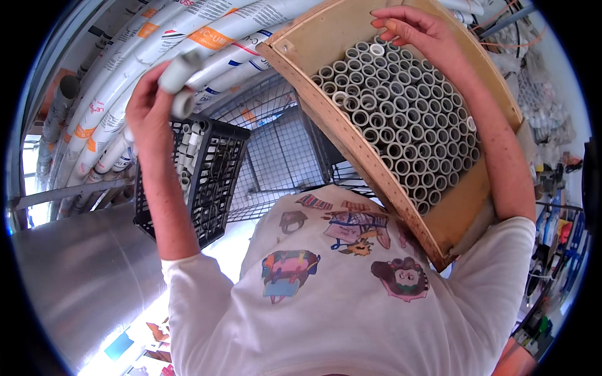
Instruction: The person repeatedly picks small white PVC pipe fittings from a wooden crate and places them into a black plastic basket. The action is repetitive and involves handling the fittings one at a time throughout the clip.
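Note:
Two grey plastic pipe couplings [181, 73] are in my left hand [153, 105], slightly blurred, above a black plastic crate. More couplings [188, 145] lie loose inside that crate [218, 178]. My right hand [418, 33] is over the far end of a wooden box [324, 35], its fingers spread and no object visible between them. Below it, grey couplings [400, 103] stand on end in packed rows with their round mouths up. A whiter coupling [376, 49] is among them near my right fingertips.
Long white PVC pipes [160, 42] are stacked on the far left side. A black wire-mesh basket [282, 141] sits between the crate and the wooden box. A shiny metal cylinder [89, 263] is at lower left. Bagged goods [541, 108] line the right side.

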{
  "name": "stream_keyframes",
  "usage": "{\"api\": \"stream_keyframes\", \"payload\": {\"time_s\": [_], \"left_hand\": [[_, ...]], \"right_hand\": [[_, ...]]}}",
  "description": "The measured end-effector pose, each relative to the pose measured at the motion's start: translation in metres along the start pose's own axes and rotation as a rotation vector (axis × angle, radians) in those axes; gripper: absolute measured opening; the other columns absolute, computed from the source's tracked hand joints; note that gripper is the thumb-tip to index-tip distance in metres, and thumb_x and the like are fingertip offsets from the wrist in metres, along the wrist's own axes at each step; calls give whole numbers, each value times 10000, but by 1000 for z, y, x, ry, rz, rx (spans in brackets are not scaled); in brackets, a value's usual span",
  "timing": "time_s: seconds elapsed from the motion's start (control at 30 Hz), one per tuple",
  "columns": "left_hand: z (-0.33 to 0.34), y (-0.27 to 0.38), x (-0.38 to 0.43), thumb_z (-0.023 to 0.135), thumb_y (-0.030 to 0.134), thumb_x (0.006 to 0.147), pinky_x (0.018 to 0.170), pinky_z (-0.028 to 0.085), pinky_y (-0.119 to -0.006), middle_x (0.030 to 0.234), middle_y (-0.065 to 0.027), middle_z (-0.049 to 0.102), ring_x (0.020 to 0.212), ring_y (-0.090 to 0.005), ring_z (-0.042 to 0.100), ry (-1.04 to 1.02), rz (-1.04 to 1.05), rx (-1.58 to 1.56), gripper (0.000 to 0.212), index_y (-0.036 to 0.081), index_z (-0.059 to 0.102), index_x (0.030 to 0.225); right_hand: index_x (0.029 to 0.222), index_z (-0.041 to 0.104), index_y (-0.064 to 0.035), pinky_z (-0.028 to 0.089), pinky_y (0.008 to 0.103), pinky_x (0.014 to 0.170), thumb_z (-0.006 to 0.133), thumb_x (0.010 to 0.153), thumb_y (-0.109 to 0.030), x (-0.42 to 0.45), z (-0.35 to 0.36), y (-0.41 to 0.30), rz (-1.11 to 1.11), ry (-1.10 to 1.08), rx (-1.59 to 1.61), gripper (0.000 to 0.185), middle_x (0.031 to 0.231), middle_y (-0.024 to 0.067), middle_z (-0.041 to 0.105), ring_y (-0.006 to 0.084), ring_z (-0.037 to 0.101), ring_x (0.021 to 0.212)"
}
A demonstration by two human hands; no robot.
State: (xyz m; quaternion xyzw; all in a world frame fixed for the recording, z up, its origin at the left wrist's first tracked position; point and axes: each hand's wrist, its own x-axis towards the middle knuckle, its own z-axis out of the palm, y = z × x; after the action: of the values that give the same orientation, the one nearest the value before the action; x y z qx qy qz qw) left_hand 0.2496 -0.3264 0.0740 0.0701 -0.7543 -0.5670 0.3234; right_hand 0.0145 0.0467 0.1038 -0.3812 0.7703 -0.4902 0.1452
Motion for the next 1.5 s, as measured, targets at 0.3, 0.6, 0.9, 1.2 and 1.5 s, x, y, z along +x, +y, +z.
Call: {"api": "stream_keyframes", "payload": {"time_s": [0.3,0.6,0.9,1.2,1.5], "left_hand": [[148,41,19,609,89,955,761,543,-256,1019,-67,699,846,-126,680,-459,67,-325,228,3,646,1163],[186,31,26,612,31,946,784,545,-245,988,-68,706,874,-116,673,-494,-108,-467,183,-6,644,1123],[193,20,21,619,60,946,675,505,-199,931,-38,697,758,-68,635,-274,-128,-549,174,12,646,1111],[192,26,20,618,44,942,628,507,-203,895,-54,697,699,-78,640,-259,-148,-526,166,-7,641,1099],[191,27,19,638,56,939,629,501,-194,892,-44,694,699,-67,627,-265,-177,-491,162,0,645,1091]], "right_hand": [[1395,491,-62,570,306,856,576,1001,-221,-12,35,-50,161,-135,498,434,1229,115,636,178,657,1038],[1276,576,-25,578,303,829,610,972,-157,-8,25,-26,196,-92,658,334,1103,105,672,173,673,962],[1193,607,12,541,272,783,654,910,-154,0,29,4,205,12,294,332,1031,71,671,141,654,862],[1103,672,-36,544,324,743,668,805,-121,-15,78,10,-45,-144,-448,309,989,96,669,204,664,801],[1100,685,-71,535,400,820,661,843,-208,4,114,15,113,-491,-575,292,994,122,694,280,681,900]]}}
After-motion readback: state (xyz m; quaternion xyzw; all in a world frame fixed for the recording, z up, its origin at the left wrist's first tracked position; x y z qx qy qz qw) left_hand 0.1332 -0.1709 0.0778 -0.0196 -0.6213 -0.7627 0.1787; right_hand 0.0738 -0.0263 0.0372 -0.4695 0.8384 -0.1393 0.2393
